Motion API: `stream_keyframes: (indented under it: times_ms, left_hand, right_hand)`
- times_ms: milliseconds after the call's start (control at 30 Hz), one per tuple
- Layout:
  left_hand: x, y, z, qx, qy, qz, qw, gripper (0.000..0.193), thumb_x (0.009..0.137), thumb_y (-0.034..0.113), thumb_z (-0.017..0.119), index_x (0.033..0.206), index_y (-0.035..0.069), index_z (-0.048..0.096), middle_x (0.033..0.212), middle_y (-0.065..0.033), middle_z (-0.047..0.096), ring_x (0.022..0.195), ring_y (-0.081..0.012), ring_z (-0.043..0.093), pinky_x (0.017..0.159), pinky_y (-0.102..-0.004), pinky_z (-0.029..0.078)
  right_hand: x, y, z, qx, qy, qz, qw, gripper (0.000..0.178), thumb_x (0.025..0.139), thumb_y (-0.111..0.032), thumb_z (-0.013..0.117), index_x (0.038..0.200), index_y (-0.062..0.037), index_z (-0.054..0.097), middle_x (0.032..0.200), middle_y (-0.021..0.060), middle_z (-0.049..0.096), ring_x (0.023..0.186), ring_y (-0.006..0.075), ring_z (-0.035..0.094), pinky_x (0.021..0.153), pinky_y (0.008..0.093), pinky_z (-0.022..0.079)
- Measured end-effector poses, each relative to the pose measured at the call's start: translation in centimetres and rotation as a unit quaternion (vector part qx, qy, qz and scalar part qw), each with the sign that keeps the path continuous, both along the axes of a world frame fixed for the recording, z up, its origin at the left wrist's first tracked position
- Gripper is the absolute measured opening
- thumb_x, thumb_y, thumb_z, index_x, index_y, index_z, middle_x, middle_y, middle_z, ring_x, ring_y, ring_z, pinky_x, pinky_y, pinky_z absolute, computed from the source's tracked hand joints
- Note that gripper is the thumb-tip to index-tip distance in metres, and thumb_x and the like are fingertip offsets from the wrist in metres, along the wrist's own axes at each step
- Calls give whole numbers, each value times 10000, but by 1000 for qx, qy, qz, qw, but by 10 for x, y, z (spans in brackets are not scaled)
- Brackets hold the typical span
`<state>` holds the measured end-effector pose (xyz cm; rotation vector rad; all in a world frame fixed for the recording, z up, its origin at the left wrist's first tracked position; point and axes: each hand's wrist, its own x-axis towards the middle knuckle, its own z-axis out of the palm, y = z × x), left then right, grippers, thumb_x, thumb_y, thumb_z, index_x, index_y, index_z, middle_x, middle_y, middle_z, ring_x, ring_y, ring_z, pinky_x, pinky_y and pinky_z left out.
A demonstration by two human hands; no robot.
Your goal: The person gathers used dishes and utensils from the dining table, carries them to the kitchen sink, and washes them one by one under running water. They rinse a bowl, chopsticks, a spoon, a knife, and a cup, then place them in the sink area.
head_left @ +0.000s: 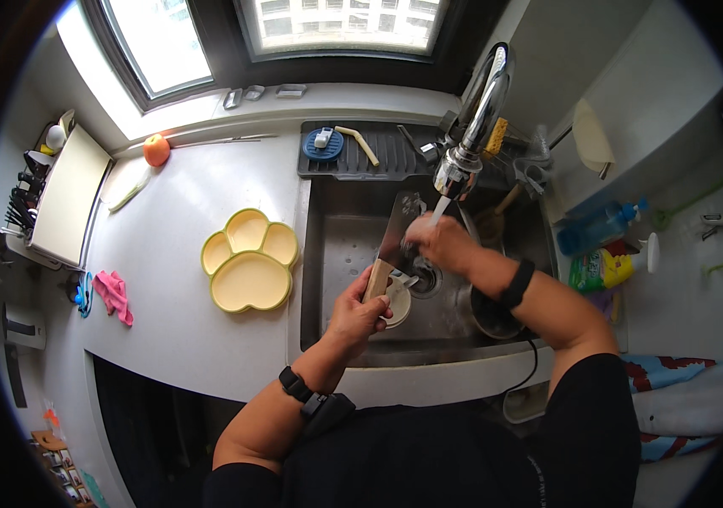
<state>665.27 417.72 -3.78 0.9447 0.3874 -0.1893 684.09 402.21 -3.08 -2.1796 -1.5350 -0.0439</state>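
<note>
My left hand [353,315] is wrapped round the wooden handle of a kitchen knife [398,222], a broad-bladed one. Its wide blade points away from me over the sink [336,245]. Against the blade's right side is my right hand [448,244], under water running from the chrome faucet [460,161]. Motion smears its fingers, so their closure is unclear. Below the handle, a small pale bowl [397,310] sits in the sink, with a metal utensil beside the drain. A dark pan [494,313] stands at the sink's right side, partly covered by my right forearm.
A yellow paw-shaped divided plate [251,282] lies on the counter left of the sink. Behind the sink, a dark drying mat [361,161] bears a blue round scrubber [322,146]. An orange fruit [156,150], pink cloth [113,296] and knife block lie farther left; spray bottles [602,267] stand right.
</note>
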Motion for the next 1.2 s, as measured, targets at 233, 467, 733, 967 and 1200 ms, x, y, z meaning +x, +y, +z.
stream_keyframes:
  times_ms: [233,467,733,967,1200]
  left_hand:
    - [-3,0,0,-9,10,-22,1000,646,844,-9,539,1440,120,325,1092,-42,545,705,-88,544,519,-200,431]
    - [-5,4,-3,-7,31,-45,998,646,853,-14,533,1447,108,311,1155,-49,540,709,-89,540,522,-199,422]
    - [-8,13,2,-71,29,-69,995,641,843,-16,533,1439,88,323,1251,-83,528,707,-85,500,517,-177,383]
    - [-5,8,4,-34,4,-59,998,582,862,51,563,1410,116,377,1197,-71,568,745,-88,530,557,-201,419]
    - [-8,5,-10,527,-133,-96,834,568,760,89,637,1305,188,516,1168,-107,622,1012,-268,624,840,-344,495]
  right_hand:
    - [19,-8,-6,-44,-9,-122,992,127,725,-69,623,851,-70,640,902,94,631,905,290,606,798,381,493]
    - [-4,-6,-7,7,20,12,1000,178,708,-53,619,883,-74,642,905,104,626,931,312,594,813,390,487]
    - [44,-39,-3,14,137,-292,946,120,779,-94,606,895,-63,611,864,122,606,874,344,601,754,407,485]
    - [54,-49,-7,51,285,-311,905,158,794,-133,628,932,-60,607,873,116,625,854,293,623,770,360,483]
    - [17,-35,5,104,158,-207,960,127,749,-81,635,871,-54,614,910,114,615,866,305,605,757,363,486]
